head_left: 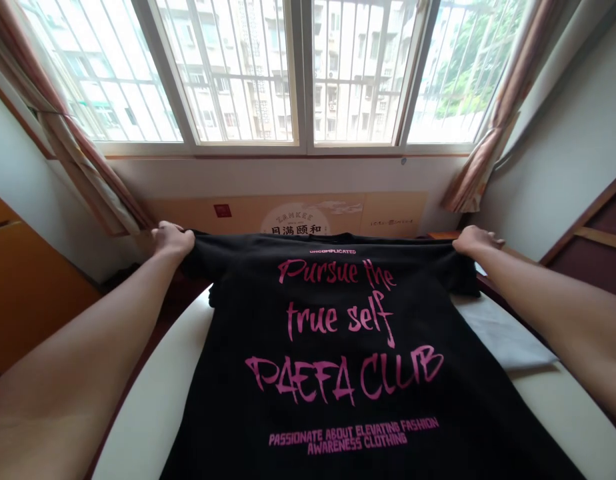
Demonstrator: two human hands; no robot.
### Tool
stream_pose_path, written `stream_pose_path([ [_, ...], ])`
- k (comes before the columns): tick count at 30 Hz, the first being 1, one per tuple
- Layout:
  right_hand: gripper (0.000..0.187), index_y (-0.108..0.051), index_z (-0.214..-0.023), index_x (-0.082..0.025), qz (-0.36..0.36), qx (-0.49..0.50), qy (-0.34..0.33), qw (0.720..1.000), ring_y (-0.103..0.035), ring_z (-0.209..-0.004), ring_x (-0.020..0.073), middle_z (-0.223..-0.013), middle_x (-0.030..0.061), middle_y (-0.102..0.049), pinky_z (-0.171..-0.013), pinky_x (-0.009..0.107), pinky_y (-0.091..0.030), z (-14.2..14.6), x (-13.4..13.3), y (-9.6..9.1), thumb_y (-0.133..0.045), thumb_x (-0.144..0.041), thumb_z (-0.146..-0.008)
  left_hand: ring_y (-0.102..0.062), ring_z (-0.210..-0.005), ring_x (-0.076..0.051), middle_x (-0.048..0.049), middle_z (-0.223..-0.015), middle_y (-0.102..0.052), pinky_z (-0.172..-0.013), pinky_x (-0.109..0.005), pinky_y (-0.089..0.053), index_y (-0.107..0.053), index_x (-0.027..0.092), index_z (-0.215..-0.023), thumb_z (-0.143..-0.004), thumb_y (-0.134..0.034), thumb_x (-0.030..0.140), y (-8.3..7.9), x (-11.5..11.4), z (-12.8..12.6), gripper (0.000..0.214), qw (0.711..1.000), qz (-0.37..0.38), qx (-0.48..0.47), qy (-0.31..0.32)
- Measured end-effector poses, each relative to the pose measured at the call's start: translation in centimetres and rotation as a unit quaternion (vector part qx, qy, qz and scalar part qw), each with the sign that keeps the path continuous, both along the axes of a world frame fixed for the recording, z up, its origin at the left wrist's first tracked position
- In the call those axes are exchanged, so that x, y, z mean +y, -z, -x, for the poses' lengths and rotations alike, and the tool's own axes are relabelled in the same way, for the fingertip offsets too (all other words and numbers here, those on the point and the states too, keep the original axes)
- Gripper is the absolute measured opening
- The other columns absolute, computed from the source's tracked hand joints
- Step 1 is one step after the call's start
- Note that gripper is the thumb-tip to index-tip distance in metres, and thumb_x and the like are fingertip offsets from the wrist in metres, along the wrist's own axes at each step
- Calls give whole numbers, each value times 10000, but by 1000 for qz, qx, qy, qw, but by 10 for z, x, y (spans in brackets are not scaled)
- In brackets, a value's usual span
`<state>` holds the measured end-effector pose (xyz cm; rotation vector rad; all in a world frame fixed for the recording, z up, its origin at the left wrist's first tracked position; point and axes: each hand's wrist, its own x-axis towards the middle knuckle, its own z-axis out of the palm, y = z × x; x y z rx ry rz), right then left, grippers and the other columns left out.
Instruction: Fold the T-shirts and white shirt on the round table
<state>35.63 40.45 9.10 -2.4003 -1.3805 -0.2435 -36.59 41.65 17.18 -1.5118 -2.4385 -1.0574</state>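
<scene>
A black T-shirt [338,373] with pink lettering is spread out in front of me, its printed side up, over a white bed [148,407]. My left hand [172,241] is closed on the shirt's far left shoulder. My right hand [475,240] grips the far right shoulder, fingers curled over the cloth. Both arms are stretched forward and the shirt's far edge is held taut between the hands.
A grey folded cloth [503,333] lies on the bed to the right of the shirt. A wide barred window [298,73] with curtains [78,147] fills the far wall. A cardboard sheet [298,217] leans below it. Wooden furniture [33,287] stands at left.
</scene>
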Motion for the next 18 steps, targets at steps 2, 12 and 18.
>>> stream_pose_path([
  [2,486,-727,-1225,13,35,-6,37,999,-491,-1352,547,-1327,441,-596,-1007,683,-416,25,1,4,-726,-311,-863,-528,-1284,-370,-354,-1438,-483,-1097,-543,-443,-452,-104,-1334,-877,-742,257,0,-3,-18,651,999,32,29,1],
  [12,591,-563,-1536,-222,153,14,-328,932,-473,-1507,318,-1627,122,-533,-1246,559,-335,210,26,55,-604,-528,-1032,-668,-1259,-310,-135,-1340,-743,-1103,-397,-458,-746,191,-1208,-1011,-495,346,51,1,-198,355,879,186,243,365],
  [18,729,-331,-1690,-249,178,20,-320,930,-165,-1655,329,-1784,89,-247,-1306,642,-110,222,13,73,-432,-598,-1058,-469,-1492,-426,-289,-1569,-537,-1236,-561,-311,-597,67,-1479,-954,-538,674,95,21,-221,804,864,265,279,325],
])
